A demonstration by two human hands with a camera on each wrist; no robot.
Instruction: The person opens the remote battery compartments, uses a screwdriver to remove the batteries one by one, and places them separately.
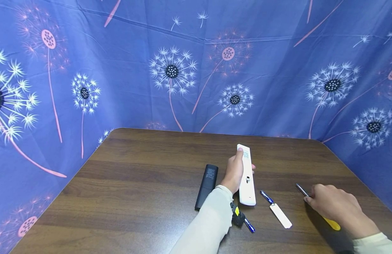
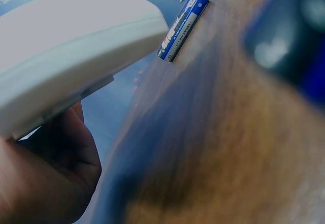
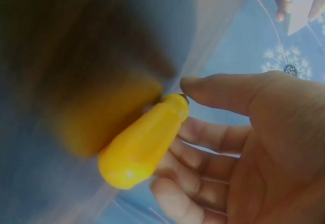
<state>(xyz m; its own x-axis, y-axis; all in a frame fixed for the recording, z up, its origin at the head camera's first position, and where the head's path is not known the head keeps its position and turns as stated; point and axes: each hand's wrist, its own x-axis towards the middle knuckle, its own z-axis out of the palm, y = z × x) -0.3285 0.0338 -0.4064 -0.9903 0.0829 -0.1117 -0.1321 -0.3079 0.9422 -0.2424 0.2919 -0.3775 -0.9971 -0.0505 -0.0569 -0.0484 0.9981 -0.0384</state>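
My left hand [image 1: 235, 171] grips a long white remote control [image 1: 247, 190], thumb along its edge and fingertips showing on the far side. Its upward face has a printed label and a small dark opening. In the left wrist view, the white remote [image 2: 86, 41] fills the upper left, with curled fingers below it. On the right, my right hand [image 1: 333, 203] pinches a screwdriver with a yellow handle [image 1: 332, 224] near where the metal shaft starts. The right wrist view shows the yellow handle [image 3: 144, 142] low over the tabletop, thumb tip at its neck and fingers behind it.
A blue battery [image 1: 266, 197] lies end to end with a white rectangular cover [image 1: 281, 216] between the hands. Another blue battery [image 1: 249, 225] is beside the left wrist's camera. Left of that forearm lies a black remote [image 1: 206, 187]. A blue dandelion-print curtain [image 1: 129, 70] surrounds the wooden table [image 1: 119, 197].
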